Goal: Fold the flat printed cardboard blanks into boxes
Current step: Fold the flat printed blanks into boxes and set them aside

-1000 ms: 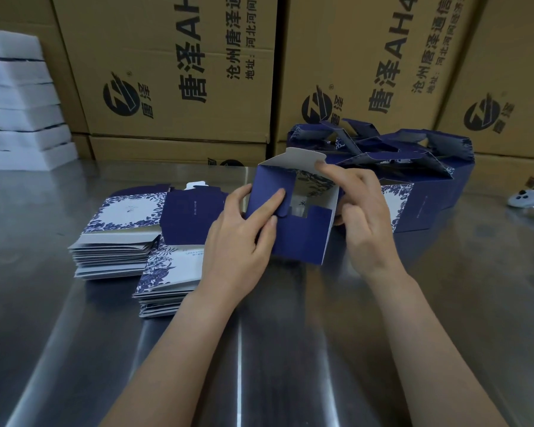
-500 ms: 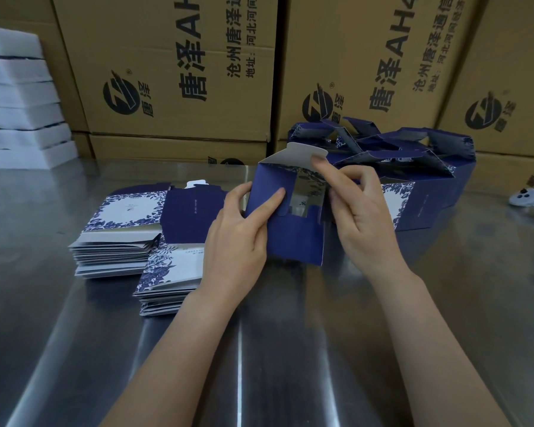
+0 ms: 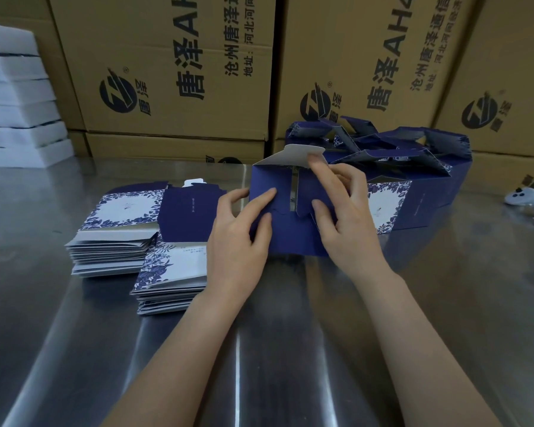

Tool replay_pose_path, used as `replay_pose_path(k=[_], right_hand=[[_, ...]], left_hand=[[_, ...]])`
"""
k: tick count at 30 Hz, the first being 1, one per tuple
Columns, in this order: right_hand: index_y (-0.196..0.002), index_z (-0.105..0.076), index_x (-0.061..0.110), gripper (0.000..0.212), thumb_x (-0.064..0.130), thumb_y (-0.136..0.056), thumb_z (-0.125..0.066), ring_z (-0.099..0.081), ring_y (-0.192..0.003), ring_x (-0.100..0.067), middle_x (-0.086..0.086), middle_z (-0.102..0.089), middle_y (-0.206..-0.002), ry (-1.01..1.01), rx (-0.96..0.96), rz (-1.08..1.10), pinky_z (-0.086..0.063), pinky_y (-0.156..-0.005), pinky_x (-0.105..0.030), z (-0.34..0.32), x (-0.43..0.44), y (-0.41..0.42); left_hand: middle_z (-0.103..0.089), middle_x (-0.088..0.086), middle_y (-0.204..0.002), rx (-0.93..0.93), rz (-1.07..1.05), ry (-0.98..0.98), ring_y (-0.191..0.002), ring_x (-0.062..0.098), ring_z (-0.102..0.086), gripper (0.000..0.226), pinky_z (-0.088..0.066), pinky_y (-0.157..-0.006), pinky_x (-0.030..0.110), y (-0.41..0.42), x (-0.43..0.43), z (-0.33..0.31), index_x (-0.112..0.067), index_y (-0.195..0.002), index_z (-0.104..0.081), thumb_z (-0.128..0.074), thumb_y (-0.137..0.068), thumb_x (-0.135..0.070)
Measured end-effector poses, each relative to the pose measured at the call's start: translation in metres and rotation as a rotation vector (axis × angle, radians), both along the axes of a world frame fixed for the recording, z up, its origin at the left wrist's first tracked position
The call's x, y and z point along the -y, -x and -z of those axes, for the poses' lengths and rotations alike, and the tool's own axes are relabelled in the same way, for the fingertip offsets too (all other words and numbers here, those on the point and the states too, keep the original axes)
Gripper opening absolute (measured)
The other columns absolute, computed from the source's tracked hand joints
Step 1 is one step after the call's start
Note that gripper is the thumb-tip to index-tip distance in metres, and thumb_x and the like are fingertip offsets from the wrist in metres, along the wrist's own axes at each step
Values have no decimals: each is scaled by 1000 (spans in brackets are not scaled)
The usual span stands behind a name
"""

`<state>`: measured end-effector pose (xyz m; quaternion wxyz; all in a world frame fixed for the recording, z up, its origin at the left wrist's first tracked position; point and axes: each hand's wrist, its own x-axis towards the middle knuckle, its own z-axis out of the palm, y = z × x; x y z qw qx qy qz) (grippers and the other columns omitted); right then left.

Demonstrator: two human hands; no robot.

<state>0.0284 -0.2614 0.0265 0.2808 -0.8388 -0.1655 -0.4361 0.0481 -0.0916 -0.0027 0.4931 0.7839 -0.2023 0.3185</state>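
Head, gripped box [image 3: 292, 237], stacks [image 3: 114, 241] left, cartons [image 3: 167, 57] behind

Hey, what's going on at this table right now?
A person is folding a dark blue box on a steel table. The left hand holds its left edge with fingers pressing a flap. The right hand grips the right side, thumb on another flap. The flaps are not yet closed. Two stacks of flat blanks lie to the left, and finished boxes stand behind.
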Motion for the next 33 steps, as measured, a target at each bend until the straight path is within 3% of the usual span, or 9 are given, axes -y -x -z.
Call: replay_pose_path(k=[5, 7, 10, 13, 17, 23, 26, 29, 33], right_hand=[[-143, -41, 21, 62, -8, -89, -54, -42, -123, -13, -9, -36, -132, -66, 48, -36, -35, -102, -16, 4, -5, -1], [-140, -43, 19, 61, -7, -87, -57, -39, -122, -3, -4, -35, -131, -113, 71, -48, -45, -98, -28, 5, -5, -2], [-130, -40, 32, 66, -7, -83, -64, -40, -130, -16, 7, -32, -134, -310, 46, -131, -50, -95, -48, 8, -8, -2], [-126, -33, 45, 73, -4, -84, -67, -43, -131, -10, 13, -37, -137, -561, -56, -187, -50, -97, -31, 9, -13, -3], [-144, -28, 37, 77, 0, -88, -66, -46, -129, 2, 6, -52, -134, -705, -167, -184, -40, -104, -14, 14, -14, -6], [-151, -25, 26, 80, -3, -88, -64, -48, -116, 19, 9, -52, -133, -767, -192, -200, -38, -99, -7, 14, -16, -7], [-149, -35, 17, 68, 0, -90, -64, -50, -113, 19, 7, -51, -138, -807, -191, -200, -41, -101, -11, 12, -17, -7], [-144, -44, 17, 53, 8, -94, -60, -52, -123, 2, 7, -53, -140, -858, -181, -177, -44, -107, -29, 12, -21, -6], [-140, -49, 18, 42, 18, -98, -55, -50, -127, -2, 12, -56, -136, -927, -139, -101, -41, -110, -34, 15, -25, -5]], left_hand=[[-47, 0, -132, -42, 55, 99, -112, 21, -56, 33, -50, -91, 45, 0, 4, 0, -36, -126, -63, -55, -99, -19], [-49, 2, -131, -40, 49, 101, -108, 27, -58, 34, -50, -90, 47, -1, 5, 1, -35, -125, -64, -55, -99, -15], [-51, 3, -129, -31, 37, 129, -105, 19, -57, 34, -51, -89, 41, -2, 5, 2, -32, -122, -67, -57, -97, -10], [-52, -1, -124, -15, 31, 159, -92, 9, -53, 34, -49, -83, 26, -2, 5, 2, -32, -119, -67, -60, -95, -9], [-51, -8, -119, -20, 19, 171, -89, 9, -51, 32, -44, -79, 14, -1, 4, 1, -28, -118, -68, -62, -94, -8], [-51, -7, -117, -33, 5, 183, -90, 11, -53, 33, -39, -76, 4, -1, 4, 1, -24, -120, -68, -64, -93, -7], [-56, -14, -114, -53, 35, 229, -95, 10, -58, 43, -43, -80, 8, 1, 3, -1, -31, -128, -60, -64, -92, -9], [-63, -22, -113, -176, 103, 406, -93, 2, -64, 49, -51, -80, 15, 5, 4, -8, -42, -128, -54, -69, -90, -14], [-72, -5, -105, -303, 120, 537, -95, 9, -68, 28, -56, -90, 35, 6, 3, -11, -26, -118, -70, -70, -90, -24]])
